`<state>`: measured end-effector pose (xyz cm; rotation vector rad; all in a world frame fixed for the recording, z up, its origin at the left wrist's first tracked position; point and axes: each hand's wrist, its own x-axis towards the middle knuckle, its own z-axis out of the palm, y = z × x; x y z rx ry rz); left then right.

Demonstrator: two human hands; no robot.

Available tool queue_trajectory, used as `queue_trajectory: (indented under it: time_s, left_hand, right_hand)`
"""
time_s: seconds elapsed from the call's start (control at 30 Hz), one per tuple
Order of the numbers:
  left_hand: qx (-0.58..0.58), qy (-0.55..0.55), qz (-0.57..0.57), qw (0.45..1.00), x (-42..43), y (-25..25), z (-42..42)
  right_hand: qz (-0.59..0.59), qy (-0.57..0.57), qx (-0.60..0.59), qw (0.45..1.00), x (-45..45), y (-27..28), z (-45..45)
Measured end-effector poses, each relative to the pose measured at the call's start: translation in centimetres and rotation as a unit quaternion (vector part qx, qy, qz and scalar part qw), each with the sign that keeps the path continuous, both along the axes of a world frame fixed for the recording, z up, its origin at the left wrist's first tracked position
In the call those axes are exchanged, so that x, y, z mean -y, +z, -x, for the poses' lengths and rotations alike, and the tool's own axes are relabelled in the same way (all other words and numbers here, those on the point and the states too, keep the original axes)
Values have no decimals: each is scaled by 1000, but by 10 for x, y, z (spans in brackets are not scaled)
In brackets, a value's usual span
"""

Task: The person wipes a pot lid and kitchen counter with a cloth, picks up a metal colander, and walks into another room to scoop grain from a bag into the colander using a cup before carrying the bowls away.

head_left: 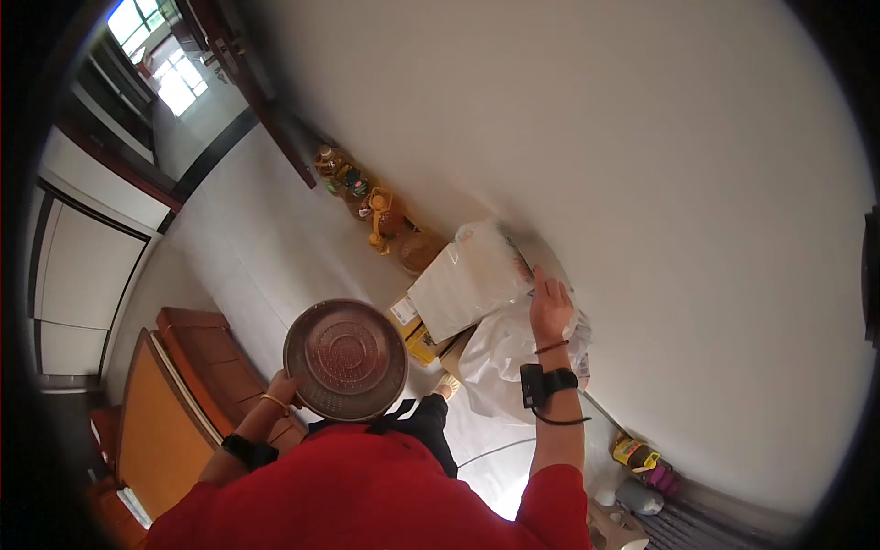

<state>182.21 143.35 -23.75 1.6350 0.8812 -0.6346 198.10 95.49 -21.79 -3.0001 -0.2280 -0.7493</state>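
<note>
My left hand [284, 389] grips the rim of a brown round basin [346, 357], with its inside facing up. The basin's bottom shows rings of small dots, which may be holes or a raised pattern. My right hand [552, 310] is over the white plastic bags [500, 353] by the wall, with at least one finger stretched out. Nothing is plainly visible in it; whether it touches the bag or the dark edge of a box behind it I cannot tell. A flat white package [467, 289] lies on cardboard boxes [408, 321] just left of this hand.
Bottles of yellow oil [383, 215] stand along the wall. A wooden table [170, 431] and brown bench [206, 353] are at the left. An open door [252, 82] is at the upper left. More bottles [634, 454] lie at the lower right.
</note>
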Motion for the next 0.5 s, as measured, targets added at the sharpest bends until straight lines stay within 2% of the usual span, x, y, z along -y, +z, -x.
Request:
queue_trajectory:
  time_s: [0.1,0.3,0.43,0.5]
  left_hand:
    - [-12,-9,-24,1000,-7,0,12]
    - [-35,38,9,999,-4,-1,19]
    - [-25,52,11,998,15,11,6]
    - [14,40,13,999,2,-27,15]
  right_hand:
    - [-47,31,-6,998,-8,-21,-15]
    - [-106,37,-85,990,-11,-55,-20]
    - [-88,41,-162,982,-29,-68,-21]
    - [-104,40,-166,980,-37,-75,-19]
